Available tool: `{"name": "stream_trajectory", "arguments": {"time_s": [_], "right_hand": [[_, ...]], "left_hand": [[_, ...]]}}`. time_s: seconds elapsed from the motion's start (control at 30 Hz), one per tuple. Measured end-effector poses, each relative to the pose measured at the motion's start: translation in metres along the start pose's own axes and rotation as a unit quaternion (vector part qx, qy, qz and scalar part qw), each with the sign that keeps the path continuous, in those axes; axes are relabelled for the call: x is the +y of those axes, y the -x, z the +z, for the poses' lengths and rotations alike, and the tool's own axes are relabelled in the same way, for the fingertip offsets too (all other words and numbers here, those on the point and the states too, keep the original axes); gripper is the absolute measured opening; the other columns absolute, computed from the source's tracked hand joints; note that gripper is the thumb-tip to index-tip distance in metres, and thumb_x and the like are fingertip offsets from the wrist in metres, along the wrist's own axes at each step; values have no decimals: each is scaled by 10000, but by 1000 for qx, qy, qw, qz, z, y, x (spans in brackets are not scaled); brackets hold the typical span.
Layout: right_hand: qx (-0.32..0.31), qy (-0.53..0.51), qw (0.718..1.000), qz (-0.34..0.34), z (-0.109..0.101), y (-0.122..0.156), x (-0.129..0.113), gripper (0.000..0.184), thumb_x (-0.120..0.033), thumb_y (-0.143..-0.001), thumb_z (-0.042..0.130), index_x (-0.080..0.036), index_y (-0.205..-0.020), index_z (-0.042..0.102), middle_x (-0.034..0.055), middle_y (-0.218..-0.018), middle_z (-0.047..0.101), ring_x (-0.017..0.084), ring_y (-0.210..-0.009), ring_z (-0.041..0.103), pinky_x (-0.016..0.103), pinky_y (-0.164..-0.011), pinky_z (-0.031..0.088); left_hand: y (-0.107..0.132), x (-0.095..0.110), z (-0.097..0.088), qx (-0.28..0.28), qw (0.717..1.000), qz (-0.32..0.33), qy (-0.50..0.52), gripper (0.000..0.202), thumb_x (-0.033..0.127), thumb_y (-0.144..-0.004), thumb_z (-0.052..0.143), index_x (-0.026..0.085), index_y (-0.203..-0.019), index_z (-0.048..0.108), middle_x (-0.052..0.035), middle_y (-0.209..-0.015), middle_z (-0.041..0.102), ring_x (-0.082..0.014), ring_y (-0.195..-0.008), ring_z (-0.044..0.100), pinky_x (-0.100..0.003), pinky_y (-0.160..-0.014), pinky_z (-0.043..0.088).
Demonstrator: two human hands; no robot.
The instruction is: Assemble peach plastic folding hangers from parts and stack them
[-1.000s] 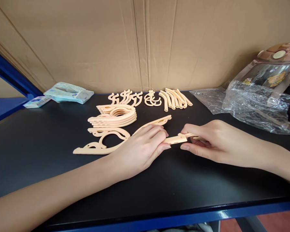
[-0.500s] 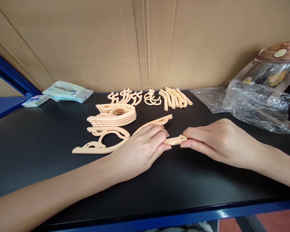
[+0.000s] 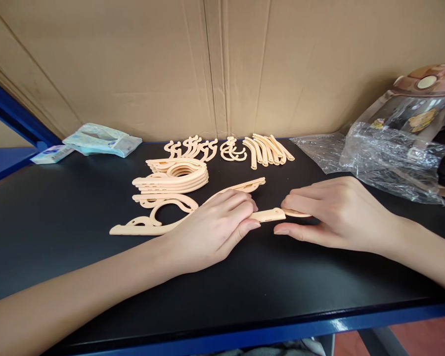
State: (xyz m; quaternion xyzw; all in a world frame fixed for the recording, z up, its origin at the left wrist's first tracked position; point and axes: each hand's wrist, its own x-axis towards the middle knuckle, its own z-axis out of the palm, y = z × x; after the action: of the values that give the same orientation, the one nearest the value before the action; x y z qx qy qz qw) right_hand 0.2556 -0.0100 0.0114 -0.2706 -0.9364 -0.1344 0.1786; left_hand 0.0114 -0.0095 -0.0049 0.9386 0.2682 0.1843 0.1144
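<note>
My left hand is closed around a beige plastic folding hanger, one arm of which sticks out to the right. At that arm's end lies a thin rounded piece, partly under the curled fingers of my right hand. The right thumb is spread below, off the piece. Left of my left hand lies an unfolded hanger with a curved middle; its right-hand part passes behind my hand. Behind it a stack of folded hangers is piled up.
Loose hooks, rounded parts and a bunch of short curved arms lie along the back. A tissue pack is at the left. Crumpled clear plastic and a bottle stand right, before a cardboard wall.
The right thumb has come away from the end of the hanger arm. A thin rounded piece now shows at that end, under the right fingers. My left hand has barely moved.
</note>
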Motion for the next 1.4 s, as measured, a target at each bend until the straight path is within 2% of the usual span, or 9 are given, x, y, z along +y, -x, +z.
{"name": "stream_trajectory", "arguments": {"time_s": [0.23,0.47,0.8,1.03,1.17,1.27,1.4], "right_hand": [[-9,-8,1000,-8,3,1,4,458,-524,-965,480,-181,-666,529,-41,-550,447,90,-471,375,272,-496,199],[5,23,999,-31,4,1,4,492,-546,-967,458,-178,-658,568,-30,-529,456,97,-469,379,273,-500,203],[30,78,995,-61,4,0,3,504,-524,-966,471,-177,-611,562,-23,-524,449,106,-458,340,284,-501,219],[-8,34,999,-23,3,1,3,458,-544,-962,465,-159,-832,676,9,-629,583,138,-524,450,294,-547,269],[-37,1,999,-7,2,-3,5,456,-555,-957,466,-161,-901,690,18,-689,590,160,-598,482,300,-610,324],[-48,-19,999,3,4,-5,10,456,-578,-920,520,-157,-958,692,35,-768,599,184,-703,514,317,-694,369],[-36,-34,999,6,8,-4,15,484,-591,-859,607,-157,-1062,675,85,-997,619,234,-939,558,367,-866,401]], "left_hand": [[0,0,1,-2,1000,1,-13,293,252,-1043,317,171,-907,564,-79,-1044,623,-222,-1105,559,-391,-1052,438],[0,-1,2,-3,1000,2,-16,292,256,-1040,328,165,-940,586,-86,-1067,634,-231,-1123,558,-418,-1044,458],[1,-2,2,-12,1000,1,-17,293,255,-1041,338,156,-929,590,-90,-1123,620,-225,-1131,559,-397,-1069,429],[1,-4,3,-14,999,-2,-32,298,281,-1043,339,153,-986,602,-96,-1147,609,-227,-1173,542,-388,-1089,412],[0,-4,4,-12,1000,1,-29,301,275,-1041,346,150,-947,603,-100,-1146,606,-230,-1164,538,-396,-1081,414],[0,-4,3,-11,1000,8,-27,295,274,-1036,364,138,-946,610,-110,-1174,603,-239,-1172,526,-405,-1082,407],[1,-4,2,-20,999,30,-24,243,187,-998,377,127,-963,610,-123,-1250,576,-254,-1205,495,-411,-1082,399]]}}
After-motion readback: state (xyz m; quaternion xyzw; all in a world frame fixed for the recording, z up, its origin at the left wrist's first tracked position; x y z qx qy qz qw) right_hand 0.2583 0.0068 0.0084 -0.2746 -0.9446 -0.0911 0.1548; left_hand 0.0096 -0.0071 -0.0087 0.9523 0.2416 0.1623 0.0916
